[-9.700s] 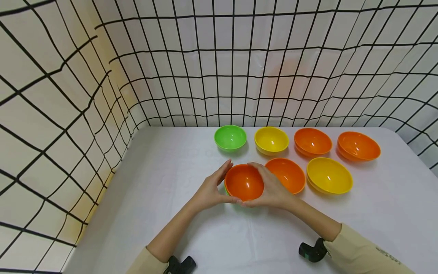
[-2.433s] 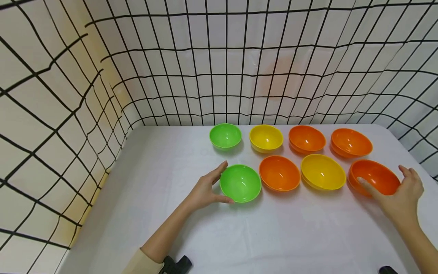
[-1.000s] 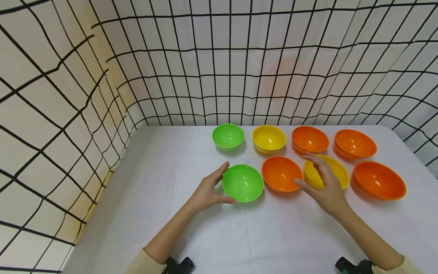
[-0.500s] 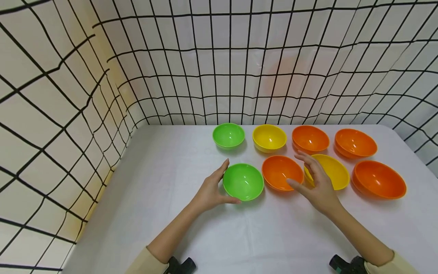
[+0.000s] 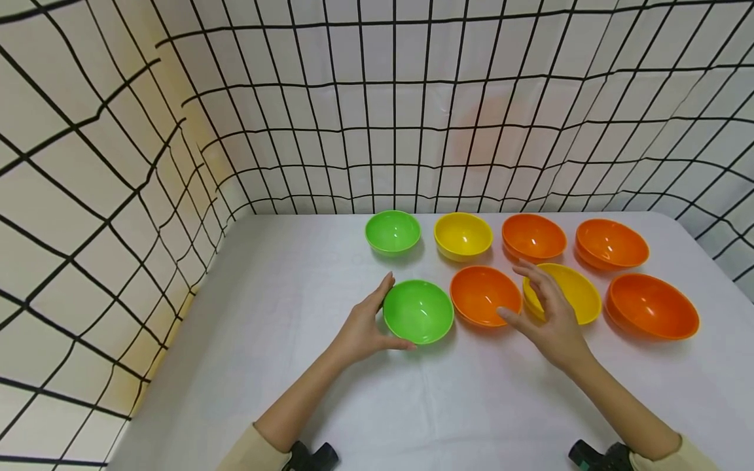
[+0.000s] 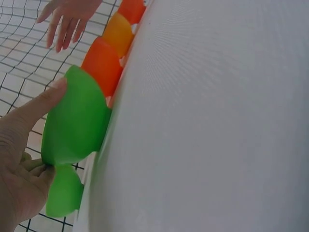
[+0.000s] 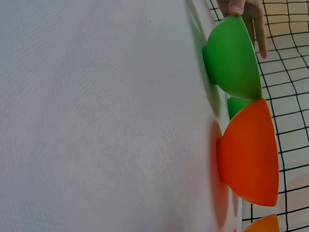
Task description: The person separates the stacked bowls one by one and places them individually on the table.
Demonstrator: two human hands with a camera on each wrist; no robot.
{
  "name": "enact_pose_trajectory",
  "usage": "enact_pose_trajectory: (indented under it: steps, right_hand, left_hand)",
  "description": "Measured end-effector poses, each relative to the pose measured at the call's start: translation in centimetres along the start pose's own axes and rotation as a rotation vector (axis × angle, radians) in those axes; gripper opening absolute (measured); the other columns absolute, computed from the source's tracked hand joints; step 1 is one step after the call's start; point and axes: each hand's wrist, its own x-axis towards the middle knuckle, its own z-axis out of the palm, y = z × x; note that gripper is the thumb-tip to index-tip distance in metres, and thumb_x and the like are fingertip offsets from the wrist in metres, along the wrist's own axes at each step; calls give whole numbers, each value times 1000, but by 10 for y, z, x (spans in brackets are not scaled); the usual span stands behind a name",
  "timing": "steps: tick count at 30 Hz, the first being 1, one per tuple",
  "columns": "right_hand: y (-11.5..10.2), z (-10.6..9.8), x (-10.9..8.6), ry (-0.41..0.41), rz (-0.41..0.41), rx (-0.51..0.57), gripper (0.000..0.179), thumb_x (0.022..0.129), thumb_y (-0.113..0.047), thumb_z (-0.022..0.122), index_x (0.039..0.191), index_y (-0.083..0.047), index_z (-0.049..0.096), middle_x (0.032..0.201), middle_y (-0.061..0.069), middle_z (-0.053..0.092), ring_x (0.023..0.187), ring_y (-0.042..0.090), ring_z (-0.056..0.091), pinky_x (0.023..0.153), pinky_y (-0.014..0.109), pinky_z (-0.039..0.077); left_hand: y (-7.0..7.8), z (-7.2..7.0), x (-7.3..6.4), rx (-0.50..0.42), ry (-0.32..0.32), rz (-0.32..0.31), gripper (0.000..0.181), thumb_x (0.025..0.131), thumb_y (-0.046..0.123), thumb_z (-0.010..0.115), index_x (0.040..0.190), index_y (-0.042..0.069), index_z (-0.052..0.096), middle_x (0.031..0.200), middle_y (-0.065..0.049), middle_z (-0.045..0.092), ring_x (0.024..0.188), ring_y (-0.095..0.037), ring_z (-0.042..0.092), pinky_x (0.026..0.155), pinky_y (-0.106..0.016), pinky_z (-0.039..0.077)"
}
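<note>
My left hand (image 5: 365, 330) curves round the left side of the larger green bowl (image 5: 418, 312). In the left wrist view, its thumb (image 6: 57, 89) lies against the wall of that green bowl (image 6: 77, 118), and its fingers meet the rim opposite. My right hand (image 5: 548, 320) hovers with fingers spread, holding nothing, over the gap between the front orange bowl (image 5: 485, 296) and the front yellow bowl (image 5: 574, 294), partly hiding the yellow one. At the right end of this row sits another orange bowl (image 5: 652, 306). All the bowls stand upright on the white tabletop (image 5: 412, 405).
Behind runs a second row: a smaller green bowl (image 5: 393, 233), a yellow bowl (image 5: 463, 236) and two orange bowls, one at the centre right (image 5: 533, 237) and one at the far right (image 5: 611, 243). Black grid netting (image 5: 397, 127) stands along the back and sides.
An orange bowl, earlier held by both hands over the green bowl, now sits at the front row's right end. My right hand has left it and moved left; my left hand stays by the green bowl.
</note>
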Motion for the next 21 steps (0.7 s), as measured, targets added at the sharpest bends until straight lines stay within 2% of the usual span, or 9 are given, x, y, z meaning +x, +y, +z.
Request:
enact_pose_trajectory:
  steps: [4,9,16,19,21]
  right_hand:
    - [2,0,-1,5,0,6,67,78,-8,73,136,-14,42,141,9,36,128,-5,27,101,2,22]
    - [4,-1,-2,6,16,-5,66,79,-9,72,136,-14,41,141,4,36,128,-5,27,101,2,22]
    - [5,-1,-1,7,13,-11,66,79,-10,72,137,-15,41,141,5,36,128,-5,27,101,2,23]
    - [5,-1,2,-5,24,-32,64,81,-13,70,137,-15,40,141,8,36,131,5,30,101,3,23]
    - [4,-2,7,-16,34,-44,60,84,-17,68,137,-13,39,142,9,36,132,17,30,108,16,26]
  left_hand:
    - [-1,-2,-2,-7,23,-5,121,55,37,88,148,11,16,149,-8,29,131,-22,38,105,-34,37]
    - [-4,-6,-4,0,54,-36,120,54,35,88,148,9,18,149,-6,28,130,-23,40,106,-36,36]
    - [-6,-9,-3,28,51,-56,119,55,36,88,148,14,17,150,-4,27,130,-24,39,107,-38,35]
    - [-5,-10,-3,40,51,-59,119,56,40,87,149,17,16,150,-4,26,133,-24,35,108,-40,33]
    - [-4,-13,-2,60,60,-61,118,57,43,86,149,19,16,151,-3,25,135,-22,31,109,-42,31]
